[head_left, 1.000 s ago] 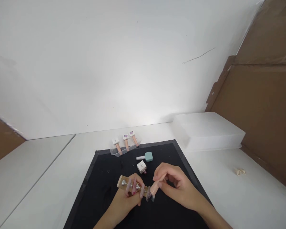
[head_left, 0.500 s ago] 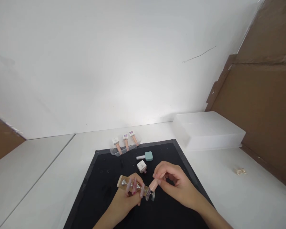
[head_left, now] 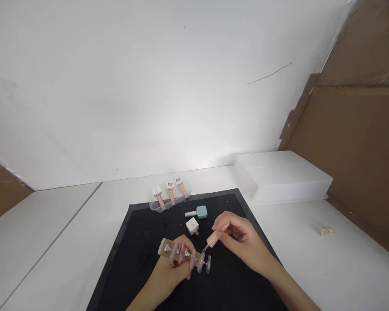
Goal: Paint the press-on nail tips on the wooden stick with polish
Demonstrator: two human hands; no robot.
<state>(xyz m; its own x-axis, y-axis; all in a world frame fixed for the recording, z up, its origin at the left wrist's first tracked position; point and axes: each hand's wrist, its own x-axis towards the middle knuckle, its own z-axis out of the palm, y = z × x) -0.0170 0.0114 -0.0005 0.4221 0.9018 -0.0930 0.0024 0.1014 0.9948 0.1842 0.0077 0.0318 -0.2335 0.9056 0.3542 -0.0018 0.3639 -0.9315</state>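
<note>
the left hand (head_left: pixel 172 268) comes in from the lower edge, its forearm slanting up and to the right, fingers curled beneath and around a wooden nail-tip stand (head_left: pixel 162 246) in a closed grip, the thumb lying along the near side. the stand tilts down to the right above the black mat (head_left: pixel 132 246), its row of false nails (head_left: pixel 192 260) crossing it. the right hand (head_left: pixel 241 242) reaches in from the lower right, wrist bent, pinching the peach cap (head_left: pixel 212 239) of a nail-polish brush between thumb and fingers. the brush points down and left at the top of the nail next to the clear end one; whether the bristles touch is too small to tell. an uncapped white polish bottle (head_left: pixel 192 226) lies just beyond the hands.
</note>
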